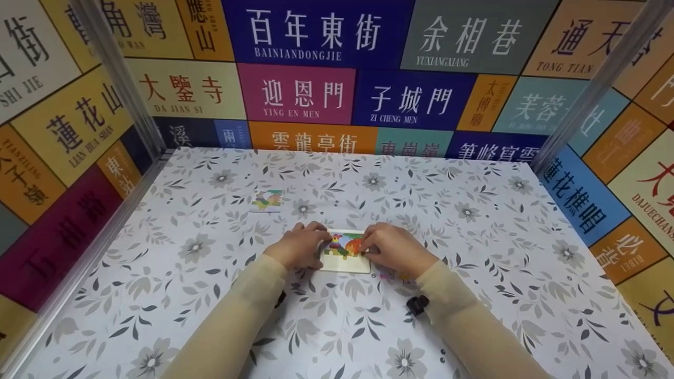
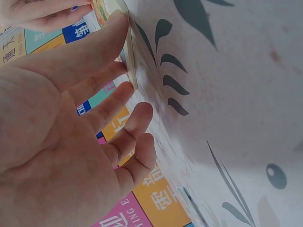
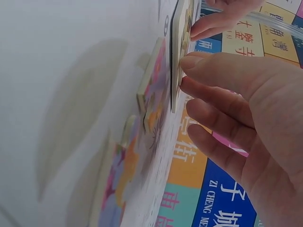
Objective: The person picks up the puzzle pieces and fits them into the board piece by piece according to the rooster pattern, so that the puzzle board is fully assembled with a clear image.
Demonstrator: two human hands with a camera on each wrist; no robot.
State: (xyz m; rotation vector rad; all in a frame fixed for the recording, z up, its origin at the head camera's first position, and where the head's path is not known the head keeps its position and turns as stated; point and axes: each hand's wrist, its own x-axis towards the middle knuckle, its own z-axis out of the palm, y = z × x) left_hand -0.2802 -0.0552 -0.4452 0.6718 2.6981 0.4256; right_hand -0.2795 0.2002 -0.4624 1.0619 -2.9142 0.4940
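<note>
A pale jigsaw board [image 1: 345, 265] lies on the table between the hands, its upper half filled with a colourful bird picture [image 1: 339, 245]. At the board's left side, my left hand [image 1: 299, 246] grips the edge, thumb at the near corner and fingers at the far one. In the left wrist view the thumb [image 2: 111, 35] lies along the board's rim. My right hand [image 1: 396, 246] has its thumb and index finger on an orange jigsaw piece [image 1: 354, 246] at the picture's right end. The fingertips partly hide that piece.
Loose jigsaw pieces [image 1: 404, 276] lie near the right wrist, seen closer as pink and orange pieces [image 3: 125, 175] in the right wrist view. A small coloured picture square [image 1: 267, 201] lies farther back on the left. Printed panels [image 1: 308, 95] wall the flower-patterned table [image 1: 158, 295].
</note>
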